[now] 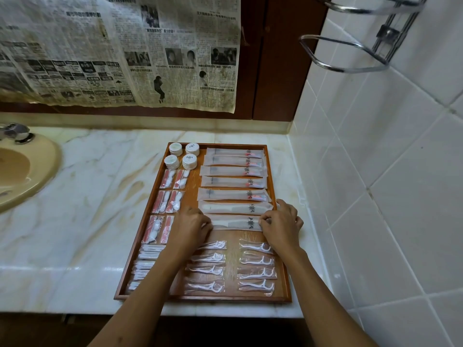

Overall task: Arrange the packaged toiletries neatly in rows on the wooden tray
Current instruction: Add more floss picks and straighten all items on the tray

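Both hands, left (193, 227) and right (280, 225), pinch opposite ends of the comb pack (235, 222), lying crosswise between them on the tray (271, 171).

Bare marble counter (100, 196) lies left of the packed tray (271, 171); tiled wall (375, 196) crowds its right

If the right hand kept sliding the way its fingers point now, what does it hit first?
The right hand points left along the nearest comb packet, which it holds at one end. Going straight on, it would likely meet the left hand at the other end; depth is hard to judge.
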Tool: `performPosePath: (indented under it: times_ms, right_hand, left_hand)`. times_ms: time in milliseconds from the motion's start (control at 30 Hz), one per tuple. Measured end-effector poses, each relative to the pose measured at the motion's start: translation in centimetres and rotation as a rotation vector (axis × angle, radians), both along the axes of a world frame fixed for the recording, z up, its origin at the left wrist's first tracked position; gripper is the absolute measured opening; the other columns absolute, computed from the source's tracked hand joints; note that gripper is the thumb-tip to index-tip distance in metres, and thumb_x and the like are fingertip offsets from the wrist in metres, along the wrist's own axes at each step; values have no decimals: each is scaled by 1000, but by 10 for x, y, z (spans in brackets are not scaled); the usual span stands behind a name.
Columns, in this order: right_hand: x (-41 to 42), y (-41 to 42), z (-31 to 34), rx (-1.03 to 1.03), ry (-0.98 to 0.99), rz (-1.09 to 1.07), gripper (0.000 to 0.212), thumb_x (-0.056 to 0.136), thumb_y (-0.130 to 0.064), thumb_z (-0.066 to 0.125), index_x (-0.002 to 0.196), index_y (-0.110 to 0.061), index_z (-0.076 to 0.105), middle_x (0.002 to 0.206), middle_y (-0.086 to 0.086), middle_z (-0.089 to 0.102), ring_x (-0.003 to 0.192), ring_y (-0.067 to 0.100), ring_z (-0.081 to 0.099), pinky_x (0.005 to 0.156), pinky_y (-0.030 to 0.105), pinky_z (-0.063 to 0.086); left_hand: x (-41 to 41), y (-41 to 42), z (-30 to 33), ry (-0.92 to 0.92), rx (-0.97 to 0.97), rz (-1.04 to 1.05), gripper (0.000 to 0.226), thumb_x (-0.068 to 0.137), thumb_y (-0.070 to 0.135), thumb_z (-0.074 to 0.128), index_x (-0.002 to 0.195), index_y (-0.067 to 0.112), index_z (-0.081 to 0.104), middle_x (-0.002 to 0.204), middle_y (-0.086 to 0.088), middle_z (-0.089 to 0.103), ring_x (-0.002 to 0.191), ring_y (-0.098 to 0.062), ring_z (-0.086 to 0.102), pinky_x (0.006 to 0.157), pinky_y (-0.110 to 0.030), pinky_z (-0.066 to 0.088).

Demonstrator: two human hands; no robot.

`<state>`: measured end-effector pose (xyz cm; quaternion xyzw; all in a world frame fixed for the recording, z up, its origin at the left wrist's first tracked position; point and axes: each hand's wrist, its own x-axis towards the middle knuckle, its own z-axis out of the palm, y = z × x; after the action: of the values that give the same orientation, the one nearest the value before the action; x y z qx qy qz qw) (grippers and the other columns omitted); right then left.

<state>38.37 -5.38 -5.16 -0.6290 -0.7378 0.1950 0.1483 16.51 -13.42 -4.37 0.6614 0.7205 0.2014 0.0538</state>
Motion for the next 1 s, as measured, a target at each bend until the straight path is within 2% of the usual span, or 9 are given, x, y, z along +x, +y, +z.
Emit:
performPosePath:
  times_ms: [133,267,400,567,1000]
  right_hand:
    - [12,-9,0,-16,119,-36,12,87,-33,68,96,-29,75,153,3,36,140,25,24,111,50,20]
    - [29,-25,-4,-66,174,11,8,83,-33,74,91,-34,76,153,0,36,140,23,23,109,51,21]
    - [34,-30,-4,-91,156,41,9,80,-30,76,85,-38,76,152,-3,38,138,19,23,109,50,21]
    - [31,-32,-5,-91,67,92,11,79,-30,77,84,-40,77,146,-3,44,136,20,25,109,48,22]
    - [20,-28,-8,-64,28,56,11,85,-34,70,94,-36,76,143,0,48,134,23,31,107,46,27]
  left_hand:
    - [-1,-8,4,-105,16,12,14,86,20,71,95,11,78,91,-6,72,87,-19,57,72,-26,37]
    - [2,-24,3,-123,-77,-56,16,84,23,73,98,17,78,93,0,73,87,-13,60,75,-19,41]
    - [5,-31,3,-125,-130,-65,12,84,26,72,91,20,80,88,4,74,83,-9,60,74,-20,43]
    - [3,-32,1,-78,-181,-67,15,86,20,67,95,21,79,93,3,74,92,-12,60,83,-26,48]
    - [5,-25,1,-37,-114,-97,18,86,13,64,93,20,79,91,0,74,87,-14,62,80,-24,47]
